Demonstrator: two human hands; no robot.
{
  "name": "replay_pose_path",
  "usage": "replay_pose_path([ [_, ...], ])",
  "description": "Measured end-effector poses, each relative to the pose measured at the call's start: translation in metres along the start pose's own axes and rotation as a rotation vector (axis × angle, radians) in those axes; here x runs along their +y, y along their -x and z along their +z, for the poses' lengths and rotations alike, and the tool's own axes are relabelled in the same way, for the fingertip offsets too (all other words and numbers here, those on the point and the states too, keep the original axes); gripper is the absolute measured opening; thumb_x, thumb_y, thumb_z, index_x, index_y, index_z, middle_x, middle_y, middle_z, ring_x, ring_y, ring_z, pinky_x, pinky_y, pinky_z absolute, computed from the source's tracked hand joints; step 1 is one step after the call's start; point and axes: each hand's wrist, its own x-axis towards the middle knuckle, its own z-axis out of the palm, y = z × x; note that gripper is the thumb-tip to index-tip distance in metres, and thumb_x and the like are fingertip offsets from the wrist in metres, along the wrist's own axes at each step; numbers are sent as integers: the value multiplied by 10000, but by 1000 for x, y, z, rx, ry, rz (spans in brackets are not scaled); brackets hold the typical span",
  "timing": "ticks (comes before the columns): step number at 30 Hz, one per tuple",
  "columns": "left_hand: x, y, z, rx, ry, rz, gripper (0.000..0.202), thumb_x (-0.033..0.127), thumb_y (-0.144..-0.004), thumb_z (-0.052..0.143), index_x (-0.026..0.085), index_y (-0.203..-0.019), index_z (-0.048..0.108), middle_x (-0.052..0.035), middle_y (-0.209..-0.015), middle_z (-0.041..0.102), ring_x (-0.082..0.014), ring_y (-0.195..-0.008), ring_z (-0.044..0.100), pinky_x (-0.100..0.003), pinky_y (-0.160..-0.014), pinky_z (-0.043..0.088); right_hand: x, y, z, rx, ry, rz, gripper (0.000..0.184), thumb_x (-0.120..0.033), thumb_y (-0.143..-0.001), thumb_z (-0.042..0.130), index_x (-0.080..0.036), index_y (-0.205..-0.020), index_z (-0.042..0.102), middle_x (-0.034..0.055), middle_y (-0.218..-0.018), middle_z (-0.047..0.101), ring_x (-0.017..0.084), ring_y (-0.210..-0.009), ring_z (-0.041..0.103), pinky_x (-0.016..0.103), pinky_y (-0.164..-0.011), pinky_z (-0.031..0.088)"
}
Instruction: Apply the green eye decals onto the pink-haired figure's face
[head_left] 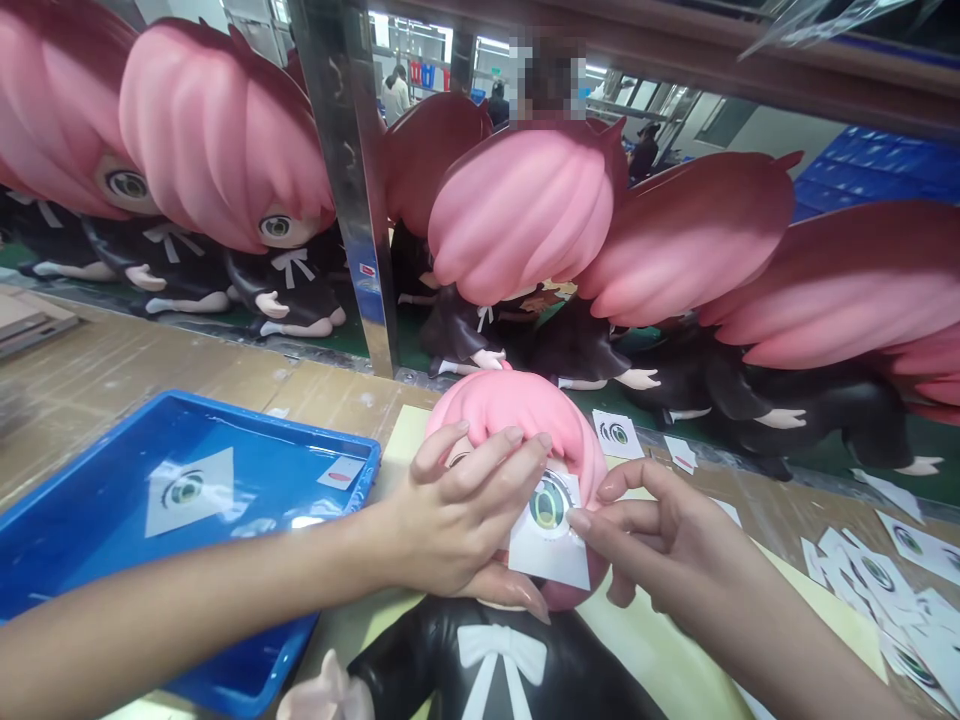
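Head view looks down on a pink-haired doll [517, 420] lying on its back on a yellowish mat [675, 660], black dress and white bow [501, 655] toward the camera. The left hand [457, 520] lies over the doll's face, fingers spread and pressing on the head, thumb under the chin. The right hand [660, 545] pinches the edge of a white eye decal [550, 530] between thumb and forefinger, holding it flat on the face; a green eye is printed on it. No brand name or readable writing shows anywhere.

Left of the doll sits a blue tray [90, 540] holding water, with two decals in it: one eye decal [189, 488] and one small piece with a red mark [341, 472]. One more eye decal [616, 434] lies behind the head, and a loose heap of used backing papers [885, 590], too many to count, lies at the right. Seven finished dolls [225, 150] lie in the row along the shelf behind, as far as can be made out, split by a metal post [352, 180].
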Motion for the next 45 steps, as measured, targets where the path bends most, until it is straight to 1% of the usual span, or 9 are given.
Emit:
replay_pose_path([
  [4,1,2,-1,22,-5,14,676,633,-1015,316,125,-1135,745,-86,-1392,614,-237,-1327,407,-401,-1249,135,3,-5,1,1,23,-55,435,-501,-872,687,-206,-982,386,-61,-690,639,94,-573,589,202,-611,413],
  [6,2,2,-1,22,-1,11,689,650,-1012,306,133,-1130,747,-82,-1397,608,-241,-1337,394,-398,-1248,131,6,-7,2,-1,-8,-52,423,-478,-866,697,-207,-969,389,-70,-693,624,86,-563,585,195,-605,437],
  [16,2,-3,2,-27,11,-26,824,715,-999,253,65,-1230,703,-96,-1415,595,-238,-1335,365,-405,-1249,92,10,-4,3,26,-127,-61,391,-394,-892,710,-204,-969,377,-70,-783,624,37,-578,540,141,-585,443],
  [22,4,-4,2,-21,-75,1,874,755,-979,210,77,-1223,705,-91,-1446,567,-214,-1363,348,-409,-1269,71,3,-5,2,18,-80,-92,364,-369,-911,680,-201,-954,360,-73,-714,633,67,-565,594,162,-586,454],
  [29,6,-3,2,-25,-71,34,871,732,-997,159,93,-1198,715,-98,-1471,543,-223,-1385,340,-428,-1248,106,-3,-6,0,15,-21,-58,335,-372,-920,657,-200,-959,372,-43,-682,661,71,-555,587,151,-583,386],
  [32,6,-4,2,-29,-88,37,857,732,-998,191,85,-1196,717,-105,-1447,564,-235,-1355,375,-446,-1235,152,-5,-7,-1,-6,11,-70,352,-395,-918,660,-202,-953,368,-56,-638,643,79,-545,569,167,-598,381],
  [37,5,-6,2,-23,-103,35,860,730,-999,180,91,-1176,727,-111,-1440,568,-238,-1350,383,-449,-1221,183,-4,-8,-6,-62,105,-12,348,-443,-954,605,-205,-971,351,-10,-685,690,71,-525,520,169,-593,361],
  [41,4,-6,4,-32,-101,39,905,741,-992,142,75,-1193,721,-110,-1460,549,-232,-1358,374,-441,-1239,148,4,-12,-10,-146,70,-2,482,-531,-872,668,-220,-994,321,14,-748,709,131,-593,618,199,-560,424],
  [45,3,-5,4,-45,-99,40,922,753,-985,147,61,-1225,707,-109,-1466,542,-237,-1366,370,-437,-1242,144,9,-13,-11,-164,105,38,518,-566,-837,657,-225,-984,297,11,-769,716,160,-647,652,206,-554,430],
])
